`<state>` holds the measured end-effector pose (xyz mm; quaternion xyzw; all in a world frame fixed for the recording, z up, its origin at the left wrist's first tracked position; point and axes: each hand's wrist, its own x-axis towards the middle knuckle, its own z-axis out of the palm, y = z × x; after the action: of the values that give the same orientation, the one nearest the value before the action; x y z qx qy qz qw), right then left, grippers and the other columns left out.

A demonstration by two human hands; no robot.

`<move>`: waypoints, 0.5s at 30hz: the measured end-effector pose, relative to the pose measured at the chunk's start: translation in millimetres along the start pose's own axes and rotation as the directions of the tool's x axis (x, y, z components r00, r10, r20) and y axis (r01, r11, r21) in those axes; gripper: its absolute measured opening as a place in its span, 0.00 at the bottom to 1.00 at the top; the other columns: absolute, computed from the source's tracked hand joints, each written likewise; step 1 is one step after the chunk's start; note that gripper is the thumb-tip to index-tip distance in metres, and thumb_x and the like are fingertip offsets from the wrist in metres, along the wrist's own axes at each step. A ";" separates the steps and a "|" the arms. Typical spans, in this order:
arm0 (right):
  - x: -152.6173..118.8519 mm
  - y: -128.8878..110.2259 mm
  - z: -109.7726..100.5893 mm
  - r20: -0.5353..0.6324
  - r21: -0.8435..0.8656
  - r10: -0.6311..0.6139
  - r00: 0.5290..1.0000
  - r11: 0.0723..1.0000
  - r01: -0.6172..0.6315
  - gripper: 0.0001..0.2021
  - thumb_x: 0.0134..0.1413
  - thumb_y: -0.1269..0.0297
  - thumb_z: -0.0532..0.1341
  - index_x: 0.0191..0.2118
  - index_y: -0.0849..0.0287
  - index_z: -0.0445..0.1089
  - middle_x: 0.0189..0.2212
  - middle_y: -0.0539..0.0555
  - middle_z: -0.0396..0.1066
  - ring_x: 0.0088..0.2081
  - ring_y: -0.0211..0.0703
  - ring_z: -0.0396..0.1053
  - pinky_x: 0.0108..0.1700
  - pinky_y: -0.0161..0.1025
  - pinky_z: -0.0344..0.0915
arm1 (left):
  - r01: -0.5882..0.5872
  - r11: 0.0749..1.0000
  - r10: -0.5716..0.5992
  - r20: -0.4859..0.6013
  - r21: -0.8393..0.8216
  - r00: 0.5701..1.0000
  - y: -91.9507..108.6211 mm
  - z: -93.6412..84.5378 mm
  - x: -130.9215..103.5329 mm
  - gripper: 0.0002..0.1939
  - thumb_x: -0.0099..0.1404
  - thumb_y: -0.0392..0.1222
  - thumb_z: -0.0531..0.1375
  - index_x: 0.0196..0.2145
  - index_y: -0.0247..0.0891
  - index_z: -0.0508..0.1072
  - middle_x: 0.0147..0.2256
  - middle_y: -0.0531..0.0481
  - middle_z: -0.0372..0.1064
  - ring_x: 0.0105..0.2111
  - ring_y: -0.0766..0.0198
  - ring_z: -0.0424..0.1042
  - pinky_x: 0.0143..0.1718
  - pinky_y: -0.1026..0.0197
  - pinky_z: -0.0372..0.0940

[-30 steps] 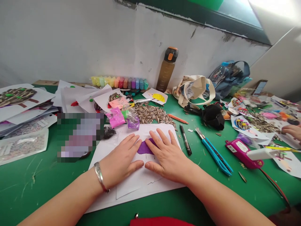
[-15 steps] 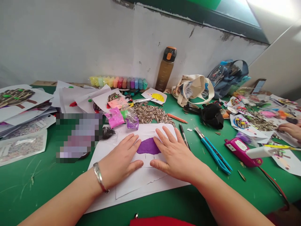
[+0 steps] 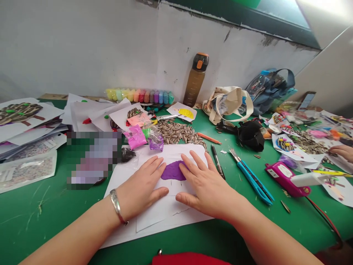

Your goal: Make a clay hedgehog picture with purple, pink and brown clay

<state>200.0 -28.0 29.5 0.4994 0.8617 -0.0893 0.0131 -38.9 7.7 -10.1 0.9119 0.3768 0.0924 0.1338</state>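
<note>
A flattened patch of purple modelling clay (image 3: 172, 171) lies on a white sheet of paper (image 3: 157, 211) with drawn lines. My left hand (image 3: 147, 183) rests flat on the paper at the clay's left edge, fingers stretched and thumb apart. On the other side, my right hand (image 3: 202, 184) lies with fingers spread, its index finger over the clay's right edge. Neither hand grips anything. Just beyond the sheet are a pink clay packet (image 3: 135, 137), a purple clay packet (image 3: 156, 142), a wrapped black lump (image 3: 128, 154) and a pile of striped sunflower seeds (image 3: 179, 132).
To the right lie a black pen (image 3: 217, 161), blue tweezers (image 3: 255, 180), an orange pencil (image 3: 209, 138) and a magenta glue gun (image 3: 286, 178). Seed-covered pictures (image 3: 19, 114) are stacked at left. A bottle (image 3: 195, 79) stands by the wall. Another person's hand (image 3: 342, 151) is at far right.
My right hand's fingers have shifted slightly left and down over the clay's edge. My left hand stays almost in place. The whole view has moved a little.
</note>
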 end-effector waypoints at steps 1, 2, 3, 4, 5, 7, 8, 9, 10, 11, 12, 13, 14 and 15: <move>-0.1 -0.5 0.1 0.006 0.004 -0.007 1.000 1.000 0.006 0.42 0.59 0.35 0.43 0.66 0.65 0.55 0.69 0.62 0.43 0.69 0.66 0.34 0.65 0.70 0.30 | -0.001 1.000 0.001 0.003 -0.001 1.000 0.4 -0.6 0.2 0.31 0.67 0.53 0.56 0.63 0.35 0.59 0.64 0.36 0.53 0.65 0.44 0.51 0.63 0.43 0.55; -0.3 -1.1 0.1 0.008 0.005 -0.010 1.000 1.000 0.009 0.42 0.59 0.35 0.43 0.66 0.65 0.55 0.69 0.62 0.43 0.69 0.66 0.34 0.65 0.70 0.29 | 0.000 1.000 0.000 0.005 -0.002 1.000 1.0 -1.3 0.4 0.31 0.67 0.52 0.56 0.63 0.34 0.59 0.64 0.36 0.54 0.65 0.45 0.51 0.63 0.43 0.55; -0.6 -1.6 0.1 0.006 0.004 -0.009 1.000 1.000 0.009 0.42 0.59 0.35 0.43 0.66 0.65 0.55 0.69 0.62 0.43 0.69 0.65 0.33 0.65 0.70 0.29 | 0.001 1.000 -0.001 0.008 -0.003 1.000 1.6 -2.0 0.7 0.31 0.67 0.52 0.56 0.62 0.34 0.59 0.64 0.36 0.54 0.65 0.45 0.51 0.63 0.43 0.55; -1.1 -2.1 -0.1 0.004 0.003 -0.012 1.000 1.000 0.012 0.41 0.60 0.35 0.43 0.66 0.65 0.55 0.69 0.62 0.42 0.69 0.65 0.33 0.65 0.69 0.29 | 0.004 1.000 -0.004 0.013 -0.002 1.000 2.2 -2.7 1.1 0.31 0.67 0.52 0.56 0.62 0.34 0.59 0.64 0.36 0.54 0.65 0.44 0.51 0.63 0.43 0.55; -1.7 -2.5 -0.3 0.007 0.003 -0.020 1.000 1.000 0.020 0.41 0.60 0.35 0.43 0.66 0.65 0.55 0.69 0.61 0.42 0.69 0.65 0.32 0.65 0.69 0.28 | 0.007 1.000 -0.007 0.021 0.001 1.000 2.7 -3.4 1.4 0.31 0.67 0.52 0.57 0.62 0.33 0.59 0.64 0.35 0.54 0.65 0.44 0.50 0.63 0.42 0.55; -3.1 -3.3 -0.9 0.028 0.009 -0.052 0.998 0.999 0.052 0.42 0.60 0.35 0.43 0.67 0.64 0.53 0.69 0.61 0.44 0.69 0.64 0.33 0.65 0.69 0.28 | 0.012 1.000 -0.012 0.042 0.013 0.999 3.6 -4.2 2.0 0.32 0.67 0.52 0.56 0.62 0.31 0.59 0.64 0.34 0.53 0.65 0.44 0.50 0.63 0.42 0.55; -3.9 -3.6 -1.3 0.038 0.012 -0.064 0.997 0.998 0.064 0.42 0.59 0.35 0.44 0.67 0.64 0.52 0.68 0.62 0.44 0.69 0.64 0.33 0.65 0.69 0.29 | 0.013 1.000 -0.014 0.049 0.019 0.999 3.8 -4.4 2.2 0.32 0.67 0.51 0.56 0.62 0.31 0.59 0.64 0.33 0.53 0.65 0.44 0.50 0.63 0.41 0.55; -4.7 -3.9 -1.9 0.042 0.012 -0.070 0.997 0.998 0.070 0.42 0.59 0.35 0.45 0.67 0.64 0.53 0.68 0.62 0.44 0.69 0.65 0.33 0.65 0.69 0.29 | 0.015 1.000 -0.016 0.052 0.022 0.999 3.9 -4.5 2.3 0.32 0.67 0.51 0.56 0.62 0.31 0.59 0.64 0.33 0.53 0.65 0.44 0.50 0.63 0.41 0.55; -5.4 -4.3 -2.6 0.038 0.012 -0.070 0.997 0.997 0.070 0.42 0.59 0.35 0.45 0.67 0.64 0.53 0.69 0.62 0.43 0.69 0.65 0.33 0.65 0.69 0.28 | 0.015 1.000 -0.016 0.051 0.023 0.999 4.0 -4.5 2.3 0.32 0.67 0.51 0.56 0.62 0.31 0.59 0.64 0.33 0.53 0.65 0.44 0.50 0.63 0.41 0.55; -6.0 -4.7 -3.2 0.032 0.012 -0.071 0.997 0.997 0.071 0.41 0.59 0.35 0.46 0.67 0.63 0.53 0.69 0.62 0.42 0.69 0.65 0.32 0.65 0.69 0.28 | 0.014 1.000 -0.016 0.048 0.022 0.999 4.0 -4.6 2.3 0.31 0.67 0.52 0.56 0.62 0.32 0.59 0.64 0.34 0.53 0.65 0.44 0.50 0.63 0.42 0.55; -6.5 -5.2 -3.9 0.026 0.014 -0.078 0.997 0.997 0.077 0.41 0.59 0.35 0.46 0.67 0.62 0.54 0.69 0.61 0.41 0.69 0.65 0.31 0.65 0.69 0.27 | 0.014 1.000 -0.015 0.046 0.022 0.999 4.1 -4.7 2.3 0.31 0.67 0.52 0.56 0.62 0.33 0.59 0.64 0.35 0.53 0.65 0.45 0.50 0.63 0.42 0.55; -6.8 -5.7 -4.4 0.024 0.020 -0.090 0.996 0.996 0.090 0.41 0.59 0.35 0.46 0.67 0.62 0.53 0.69 0.60 0.41 0.69 0.64 0.31 0.65 0.69 0.26 | 0.014 1.000 -0.015 0.046 0.023 0.999 4.3 -4.9 2.3 0.31 0.67 0.52 0.56 0.62 0.33 0.59 0.64 0.35 0.53 0.65 0.45 0.50 0.63 0.43 0.55; -7.0 -6.2 -4.8 0.026 0.027 -0.106 0.994 0.994 0.105 0.41 0.59 0.35 0.46 0.67 0.61 0.53 0.69 0.60 0.42 0.69 0.63 0.30 0.65 0.68 0.26 | 0.016 1.000 -0.017 0.049 0.025 0.999 4.6 -5.2 2.5 0.31 0.67 0.52 0.56 0.62 0.33 0.59 0.64 0.35 0.53 0.65 0.45 0.50 0.63 0.43 0.55; -7.0 -6.7 -5.2 0.029 0.034 -0.117 0.993 0.993 0.116 0.41 0.59 0.35 0.46 0.67 0.61 0.53 0.69 0.59 0.43 0.69 0.63 0.30 0.66 0.68 0.26 | 0.020 0.999 -0.022 0.054 0.025 0.998 5.1 -5.6 2.7 0.31 0.67 0.52 0.56 0.62 0.32 0.59 0.64 0.34 0.53 0.65 0.45 0.50 0.63 0.43 0.55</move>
<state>198.1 -36.4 36.2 0.4468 0.8876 -0.1117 0.0131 -35.1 7.1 -3.1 0.9117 0.3837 0.0617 0.1335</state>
